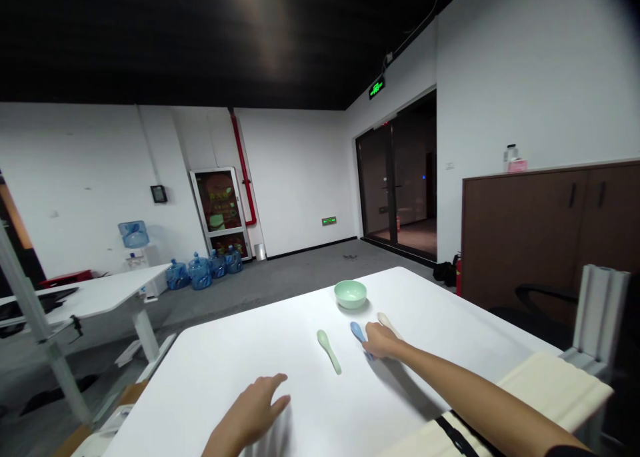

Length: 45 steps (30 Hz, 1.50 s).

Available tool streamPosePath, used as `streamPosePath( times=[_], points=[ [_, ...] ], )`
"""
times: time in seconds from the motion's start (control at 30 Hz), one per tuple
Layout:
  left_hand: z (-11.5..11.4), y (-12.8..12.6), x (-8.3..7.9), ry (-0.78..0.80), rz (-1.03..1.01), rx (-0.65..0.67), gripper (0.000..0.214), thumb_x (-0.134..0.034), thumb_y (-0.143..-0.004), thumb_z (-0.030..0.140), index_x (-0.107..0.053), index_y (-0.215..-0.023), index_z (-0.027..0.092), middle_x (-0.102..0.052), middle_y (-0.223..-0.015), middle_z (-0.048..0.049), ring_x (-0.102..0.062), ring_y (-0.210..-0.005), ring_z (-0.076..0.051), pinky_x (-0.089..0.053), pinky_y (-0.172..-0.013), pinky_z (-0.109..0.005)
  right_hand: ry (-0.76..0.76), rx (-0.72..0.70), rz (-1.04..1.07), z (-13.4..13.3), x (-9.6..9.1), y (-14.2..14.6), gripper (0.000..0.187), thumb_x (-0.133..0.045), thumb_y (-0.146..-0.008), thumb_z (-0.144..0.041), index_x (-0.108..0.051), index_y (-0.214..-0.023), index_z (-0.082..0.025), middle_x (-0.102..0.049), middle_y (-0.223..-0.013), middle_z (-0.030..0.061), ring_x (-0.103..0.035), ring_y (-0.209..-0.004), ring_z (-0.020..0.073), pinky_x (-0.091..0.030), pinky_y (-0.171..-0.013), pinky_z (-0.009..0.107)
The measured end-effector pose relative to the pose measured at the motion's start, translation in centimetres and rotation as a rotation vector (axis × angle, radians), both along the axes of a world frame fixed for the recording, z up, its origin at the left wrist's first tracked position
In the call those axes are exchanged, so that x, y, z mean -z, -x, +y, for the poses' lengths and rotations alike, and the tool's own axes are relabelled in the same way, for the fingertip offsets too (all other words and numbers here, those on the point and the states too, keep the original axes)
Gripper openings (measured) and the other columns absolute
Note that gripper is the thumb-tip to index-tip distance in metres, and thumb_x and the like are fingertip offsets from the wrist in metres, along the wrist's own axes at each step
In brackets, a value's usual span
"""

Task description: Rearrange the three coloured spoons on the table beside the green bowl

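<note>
My right hand (381, 342) reaches over the white table and is closed on the handle of a blue spoon (357, 331); its fingertips are partly hidden. Just beyond that hand lies a cream-white spoon (386, 321), partly covered by it. A light green spoon (329, 352) lies on the tabletop, left of the blue one. Behind the spoons stands a mint-green bowl (351, 294), upright. My left hand (255, 409) hovers over the near left of the table, thumb and fingers apart, holding nothing.
The white table (220, 350) has a cream padded piece (555, 384) with a black strap at its near right. A metal profile post (600, 310) rises beside it. Left are another white desk (115, 287) and blue water jugs (200, 272); right, a brown cabinet (530, 237).
</note>
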<state>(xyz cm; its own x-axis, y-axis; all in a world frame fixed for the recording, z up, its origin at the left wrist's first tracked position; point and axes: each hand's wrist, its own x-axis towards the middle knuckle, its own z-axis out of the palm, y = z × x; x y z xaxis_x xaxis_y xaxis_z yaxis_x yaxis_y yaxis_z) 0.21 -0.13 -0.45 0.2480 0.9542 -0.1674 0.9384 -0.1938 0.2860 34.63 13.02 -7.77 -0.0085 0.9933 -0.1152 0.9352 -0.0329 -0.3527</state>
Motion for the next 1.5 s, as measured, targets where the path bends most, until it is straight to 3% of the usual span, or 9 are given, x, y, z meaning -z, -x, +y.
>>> streamPosePath(
  times=[0.1, 0.27, 0.53, 0.8, 1.0, 1.13, 1.27, 1.37, 1.5],
  points=[
    [0.1, -0.1, 0.1, 0.008, 0.006, -0.001, 0.058, -0.040, -0.087, 0.054, -0.048, -0.138, 0.026, -0.057, -0.135, -0.0090, -0.053, -0.122, -0.027, -0.039, -0.104, -0.040, 0.043, -0.029, -0.050, 0.0, 0.5, 0.0, 0.015, -0.063, -0.073, -0.027, -0.064, -0.070, -0.012, -0.070, -0.077, 0.0105, -0.066, -0.071, 0.0208, -0.046, -0.065, 0.029],
    [0.2, 0.0, 0.4, 0.013, 0.001, -0.005, 0.057, -0.041, -0.087, 0.054, -0.048, -0.138, 0.028, -0.056, -0.135, -0.0084, -0.053, -0.123, -0.027, -0.039, -0.103, -0.041, -0.028, -0.018, -0.102, 0.0, 0.8, -0.1, 0.021, -0.062, -0.076, -0.029, -0.063, -0.090, -0.013, -0.068, -0.105, 0.0136, -0.066, -0.085, 0.0215, -0.045, -0.066, 0.028],
    [0.5, 0.4, 0.8, 0.015, -0.024, -0.011, 0.058, -0.042, -0.086, 0.057, -0.049, -0.136, 0.029, -0.057, -0.135, -0.0062, -0.052, -0.123, -0.027, -0.039, -0.103, -0.040, -0.031, -0.026, -0.118, -0.3, 0.5, 0.1, 0.025, -0.058, -0.079, -0.035, -0.064, -0.091, -0.013, -0.069, -0.105, 0.0138, -0.066, -0.090, 0.0226, -0.045, -0.072, 0.029],
    [0.3, 0.2, 0.5, 0.011, -0.009, -0.003, 0.059, -0.041, -0.086, 0.057, -0.050, -0.136, 0.027, -0.058, -0.134, -0.0078, -0.053, -0.122, -0.028, -0.039, -0.103, -0.040, -0.184, -0.026, -0.113, -1.2, -4.0, 0.0, 0.044, -0.042, -0.089, -0.048, -0.069, -0.089, -0.013, -0.071, -0.099, 0.0159, -0.064, -0.096, 0.0276, -0.043, -0.077, 0.032],
    [0.3, 0.1, 0.5, 0.018, -0.015, -0.014, 0.058, -0.041, -0.086, 0.057, -0.049, -0.137, 0.028, -0.057, -0.135, -0.0073, -0.052, -0.123, -0.027, -0.038, -0.104, -0.040, -0.328, -0.078, 0.123, -2.5, -6.8, -1.7, 0.055, -0.039, -0.091, -0.055, -0.056, -0.129, -0.019, -0.065, -0.121, 0.0118, -0.059, -0.111, 0.0256, -0.041, -0.088, 0.030],
    [0.4, 0.2, 0.7, 0.021, -0.013, -0.014, 0.059, -0.041, -0.087, 0.057, -0.049, -0.137, 0.028, -0.057, -0.135, -0.0074, -0.052, -0.123, -0.026, -0.038, -0.104, -0.040, -0.387, -0.161, 0.094, -3.2, -6.2, -3.2, 0.067, -0.037, -0.091, -0.058, -0.039, -0.145, -0.018, -0.046, -0.145, 0.0133, -0.047, -0.128, 0.0275, -0.035, -0.102, 0.034],
    [0.6, 0.5, 1.0, 0.017, -0.022, -0.011, 0.060, -0.041, -0.086, 0.059, -0.049, -0.137, 0.028, -0.057, -0.135, -0.0073, -0.052, -0.123, -0.027, -0.038, -0.103, -0.040, -0.318, -0.157, -0.016, -3.3, -4.2, -4.5, 0.076, -0.038, -0.089, -0.061, -0.027, -0.152, -0.020, -0.025, -0.157, 0.0139, -0.030, -0.140, 0.0310, -0.025, -0.110, 0.043],
    [0.7, 0.6, 1.2, 0.007, -0.035, -0.006, 0.060, -0.042, -0.086, 0.060, -0.049, -0.136, 0.028, -0.058, -0.134, -0.0071, -0.052, -0.123, -0.027, -0.038, -0.103, -0.039, -0.255, -0.140, -0.021, -3.2, -3.1, -5.1, 0.077, -0.037, -0.089, -0.062, -0.027, -0.151, -0.019, -0.023, -0.157, 0.0143, -0.028, -0.141, 0.0311, -0.026, -0.109, 0.043],
    [0.7, 0.5, 1.1, 0.013, -0.023, -0.013, 0.059, -0.041, -0.087, 0.059, -0.049, -0.137, 0.028, -0.057, -0.135, -0.0073, -0.052, -0.122, -0.026, -0.038, -0.104, -0.039, -0.260, -0.154, 0.003, -3.4, -3.0, -5.1, 0.074, -0.037, -0.090, -0.061, -0.030, -0.150, -0.019, -0.028, -0.156, 0.0147, -0.032, -0.139, 0.0306, -0.026, -0.110, 0.042]
  ],
)
